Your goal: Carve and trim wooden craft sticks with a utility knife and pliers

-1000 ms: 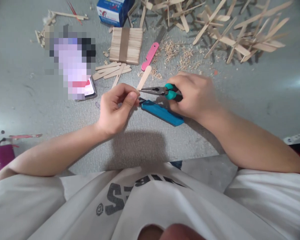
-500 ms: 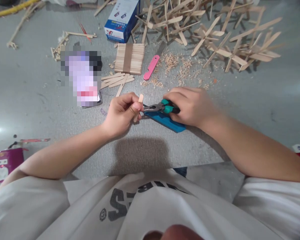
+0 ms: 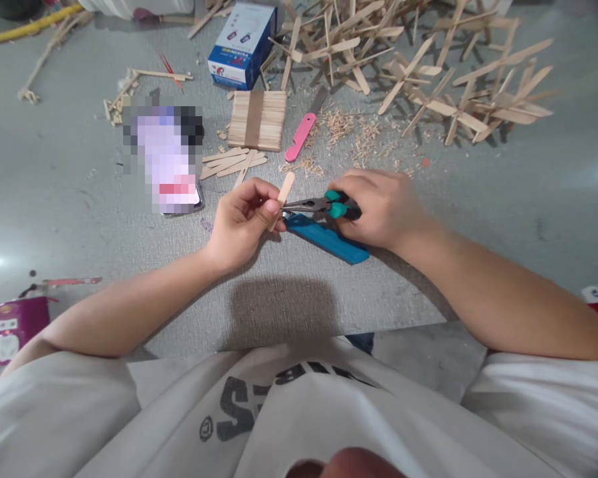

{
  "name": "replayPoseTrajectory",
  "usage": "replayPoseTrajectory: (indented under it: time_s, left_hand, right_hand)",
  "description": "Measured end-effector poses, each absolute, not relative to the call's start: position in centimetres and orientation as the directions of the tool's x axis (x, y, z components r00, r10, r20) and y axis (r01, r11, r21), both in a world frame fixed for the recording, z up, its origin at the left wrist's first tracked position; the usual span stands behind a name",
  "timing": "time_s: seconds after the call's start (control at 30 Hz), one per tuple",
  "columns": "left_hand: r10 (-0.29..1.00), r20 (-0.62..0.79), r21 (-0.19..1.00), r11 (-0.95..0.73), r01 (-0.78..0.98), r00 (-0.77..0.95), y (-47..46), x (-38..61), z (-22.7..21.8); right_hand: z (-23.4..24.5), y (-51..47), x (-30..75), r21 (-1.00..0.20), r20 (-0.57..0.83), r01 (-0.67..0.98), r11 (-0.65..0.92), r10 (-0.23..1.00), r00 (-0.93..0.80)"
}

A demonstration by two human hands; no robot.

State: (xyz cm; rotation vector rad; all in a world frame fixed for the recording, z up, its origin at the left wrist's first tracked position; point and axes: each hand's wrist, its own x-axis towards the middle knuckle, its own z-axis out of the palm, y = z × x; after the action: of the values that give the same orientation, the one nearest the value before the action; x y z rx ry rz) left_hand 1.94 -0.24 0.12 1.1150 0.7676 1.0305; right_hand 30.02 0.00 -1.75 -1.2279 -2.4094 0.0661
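Observation:
My left hand [image 3: 242, 222] pinches a flat wooden stick [image 3: 283, 194] between thumb and fingers, the stick pointing up and away. My right hand [image 3: 379, 207] is wrapped round the teal handles of a pair of needle-nose pliers [image 3: 315, 205]. The plier tips touch the stick just beside my left thumb. Under both hands a blue flat block [image 3: 326, 238] lies on the grey floor.
A banded stack of sticks [image 3: 257, 119], loose sticks [image 3: 232, 163], a pink-handled knife [image 3: 301, 135] and wood shavings [image 3: 359, 136] lie beyond. Glued stick crosses [image 3: 428, 73] pile at the back right. A blue box [image 3: 242, 43], a phone [image 3: 179, 192] and a purple packet [image 3: 12, 328] are nearby.
The stick has been shifted in my left hand, showing less of its length than a second ago. The pliers stay at the stick. The view tilted, so everything sits lower.

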Motion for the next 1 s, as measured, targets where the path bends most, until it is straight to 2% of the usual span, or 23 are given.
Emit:
replayPoseTrajectory:
  time_s: [0.2,0.43,0.6,0.83,1.0]
  left_hand:
    - [0.916,0.018,0.945,0.115,-0.305,0.401,-0.2,1.8,0.1]
    - [0.907,0.01,0.927,0.15,-0.345,0.421,-0.1,1.9,0.0]
    - [0.923,0.042,0.931,0.103,-0.351,0.382,-0.4,1.8,-0.2]
    - [0.94,0.038,0.978,0.035,-0.205,0.339,-0.7,1.6,0.3]
    - [0.939,0.077,0.985,-0.019,-0.172,0.335,-0.6,1.8,0.6]
  right_hand:
    - [-2.2,-0.3,29.6,-0.271,0.335,0.777,0.569,0.812,-0.478]
    - [-1.6,0.1,29.8,-0.288,0.388,0.684,0.67,0.735,-0.556]
    - [-1.6,0.1,29.8,-0.318,0.361,0.698,0.641,0.763,-0.536]
    - [-0.9,0.2,29.8,-0.398,0.26,0.745,0.535,0.845,-0.468]
    - [-1.2,0.2,29.8,-0.322,0.249,0.794,0.515,0.856,-0.454]
